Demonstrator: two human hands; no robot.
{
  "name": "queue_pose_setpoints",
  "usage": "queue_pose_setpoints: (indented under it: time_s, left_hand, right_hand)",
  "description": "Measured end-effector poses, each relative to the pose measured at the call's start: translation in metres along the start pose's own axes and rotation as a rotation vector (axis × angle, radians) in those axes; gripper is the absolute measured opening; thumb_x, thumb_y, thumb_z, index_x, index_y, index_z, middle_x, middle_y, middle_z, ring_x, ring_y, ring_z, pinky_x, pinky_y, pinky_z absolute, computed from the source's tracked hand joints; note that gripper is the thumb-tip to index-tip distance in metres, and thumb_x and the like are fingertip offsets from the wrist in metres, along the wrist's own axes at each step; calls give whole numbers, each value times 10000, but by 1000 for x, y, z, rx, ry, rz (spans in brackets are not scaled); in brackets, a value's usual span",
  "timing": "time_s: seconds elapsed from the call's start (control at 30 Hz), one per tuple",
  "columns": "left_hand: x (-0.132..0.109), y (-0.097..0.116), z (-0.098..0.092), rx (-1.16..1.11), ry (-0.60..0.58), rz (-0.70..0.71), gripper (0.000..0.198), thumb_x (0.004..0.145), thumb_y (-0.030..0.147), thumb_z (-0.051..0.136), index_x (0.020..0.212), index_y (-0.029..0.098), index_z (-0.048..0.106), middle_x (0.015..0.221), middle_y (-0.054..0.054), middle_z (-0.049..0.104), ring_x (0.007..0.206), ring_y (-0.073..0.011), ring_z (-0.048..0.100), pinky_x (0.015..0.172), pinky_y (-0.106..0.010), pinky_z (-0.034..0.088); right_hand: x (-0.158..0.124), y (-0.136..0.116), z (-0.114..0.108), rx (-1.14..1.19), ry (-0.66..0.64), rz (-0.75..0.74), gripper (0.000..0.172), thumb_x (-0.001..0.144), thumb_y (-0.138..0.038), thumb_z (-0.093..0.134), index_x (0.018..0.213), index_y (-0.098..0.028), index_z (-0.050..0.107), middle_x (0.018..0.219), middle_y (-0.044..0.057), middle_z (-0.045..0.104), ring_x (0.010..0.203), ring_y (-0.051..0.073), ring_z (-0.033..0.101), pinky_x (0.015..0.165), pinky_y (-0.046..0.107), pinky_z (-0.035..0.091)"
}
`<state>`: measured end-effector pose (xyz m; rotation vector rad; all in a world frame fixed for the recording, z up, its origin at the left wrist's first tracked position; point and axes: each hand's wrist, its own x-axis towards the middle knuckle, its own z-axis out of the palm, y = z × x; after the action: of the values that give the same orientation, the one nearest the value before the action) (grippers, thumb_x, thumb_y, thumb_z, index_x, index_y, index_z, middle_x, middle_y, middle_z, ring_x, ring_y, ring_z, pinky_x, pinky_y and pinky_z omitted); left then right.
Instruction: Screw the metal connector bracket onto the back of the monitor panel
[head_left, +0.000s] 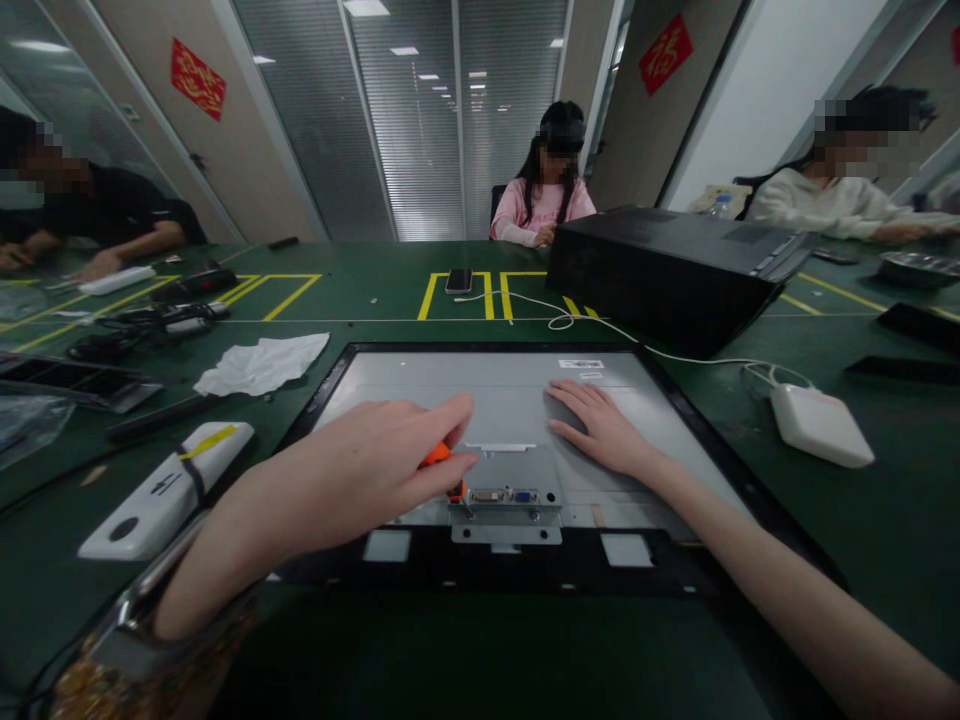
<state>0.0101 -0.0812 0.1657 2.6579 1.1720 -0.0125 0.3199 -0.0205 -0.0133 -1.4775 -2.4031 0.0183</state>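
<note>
A monitor panel (pixel 420 372) with its back cover off lies flat on the green table, its metal rear face up within a black frame. My left hand (pixel 375 455) is closed around an orange-handled screwdriver (pixel 437 455), mostly hidden by my fingers. The tool points down at the left end of the metal connector bracket (pixel 506 532), which carries a blue video port (pixel 524 496) and a white one. Whether its tip touches a screw I cannot tell. My right hand (pixel 600 425) rests open, fingers spread, on the metal to the right of the bracket.
A large black casing (pixel 667 270) stands behind the panel. A white power adapter (pixel 821 425) with a cable sits right; a white strapped device (pixel 169 490), crumpled tissue (pixel 262 365) and dark cables (pixel 142 325) lie left. A phone (pixel 459 281) is farther back. Several people sit around.
</note>
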Motion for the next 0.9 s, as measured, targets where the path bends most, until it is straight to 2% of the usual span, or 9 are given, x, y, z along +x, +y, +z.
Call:
queue_pose_setpoints:
  time_s: [0.1, 0.2, 0.37, 0.5, 0.6, 0.7, 0.9]
  left_hand:
    - [5, 2, 1, 124, 42, -54, 308, 981, 481, 417, 871, 211, 514, 614, 10, 543, 516, -171, 511, 510, -280, 297]
    - [8, -2, 5, 239, 76, -80, 389, 991, 526, 370, 909, 196, 560, 648, -21, 565, 538, -191, 531, 523, -289, 310]
    - [4, -19, 13, 371, 88, 75, 311, 1011, 339, 331, 1080, 212, 606, 945, -87, 616, 602, -173, 532, 558, -287, 331]
    - [4, -21, 13, 337, 97, 49, 309, 1002, 299, 322, 1104, 200, 597, 968, -86, 621, 615, -161, 532, 577, -280, 343]
    - [6, -15, 10, 276, 113, -22, 279, 1000, 331, 345, 966, 179, 576, 842, -60, 624, 589, -155, 518, 568, -277, 331]
    - [5, -7, 6, 164, 73, -72, 237, 988, 352, 369, 913, 192, 526, 716, -25, 598, 601, -175, 538, 572, -283, 324]
    - [3, 1, 2, 47, 40, -49, 79, 911, 261, 421, 907, 202, 474, 871, -23, 579, 658, -173, 519, 602, -302, 347]
  right_hand:
    - [0, 0, 0, 4, 0, 1, 535, 965, -506, 399, 1417, -225, 444, 1471, 117, 487, 1370, 280, 413, 1142, 526, 278]
    - [0, 0, 0, 4, -1, 4, 536, 969, -515, 384, 1409, -218, 453, 1467, 124, 490, 1368, 281, 417, 1140, 530, 279]
    - [0, -1, 0, 5, -5, 7, 541, 970, -511, 385, 1401, -192, 462, 1467, 135, 488, 1371, 277, 413, 1149, 514, 269]
    - [0, -1, 0, 6, -7, 6, 539, 971, -509, 379, 1403, -196, 459, 1467, 134, 488, 1373, 279, 410, 1147, 523, 269]
    - [0, -1, -1, 5, -8, 4, 535, 974, -511, 371, 1407, -208, 455, 1468, 129, 487, 1374, 282, 408, 1144, 531, 271]
    - [0, -1, -1, 2, -9, 6, 543, 972, -510, 381, 1409, -196, 456, 1468, 134, 486, 1375, 287, 406, 1149, 524, 266]
    - [0, 0, 0, -4, -10, 2, 543, 974, -501, 384, 1402, -175, 462, 1466, 141, 487, 1373, 282, 409, 1147, 522, 272]
